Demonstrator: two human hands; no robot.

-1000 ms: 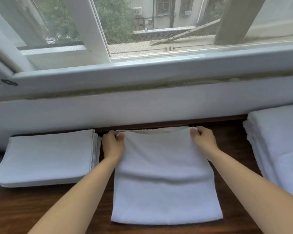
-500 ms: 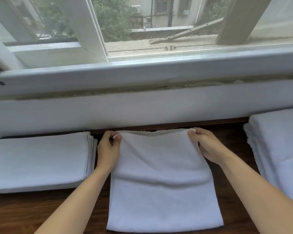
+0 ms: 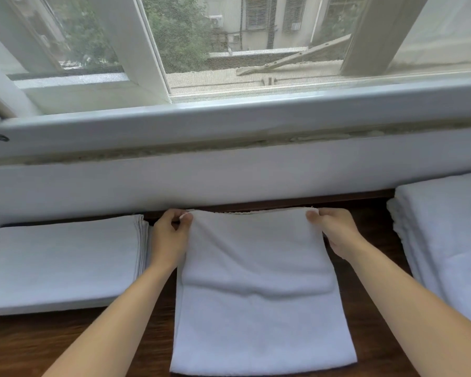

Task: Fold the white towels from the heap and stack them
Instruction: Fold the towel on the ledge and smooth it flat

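Terry, soft and limp: the white rectangular cloth towel [image 3: 259, 289] lies between your forearms; your left hand [image 3: 170, 239] and right hand [image 3: 336, 231] each pinch a far corner. It should sag unless both corners are held.

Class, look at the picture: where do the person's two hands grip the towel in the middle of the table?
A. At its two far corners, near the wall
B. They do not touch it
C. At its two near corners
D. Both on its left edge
A: the left hand and right hand each pinch a far corner of the towel.
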